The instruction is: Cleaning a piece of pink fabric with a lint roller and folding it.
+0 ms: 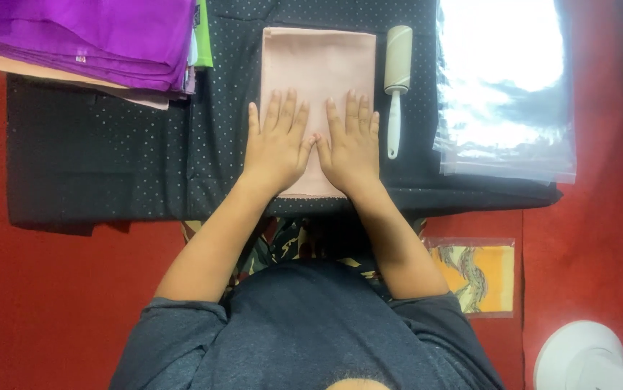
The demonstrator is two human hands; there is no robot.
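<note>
A folded pale pink cloth (319, 61) lies on a black dotted fabric (109, 159) spread over a red surface. My left hand (277, 144) and my right hand (350, 144) rest flat on the near half of the pink cloth, side by side, thumbs touching, fingers spread and pointing away from me. Neither hand holds anything. A white lint roller (397, 87) lies just right of the cloth, close to my right hand.
A stack of folded purple, peach and green cloths (87, 40) sits at the far left. Clear plastic bags (503, 94) lie at the right. A bagged orange patterned cloth (479, 276) lies near my right elbow. A white rounded object (586, 357) stands at bottom right.
</note>
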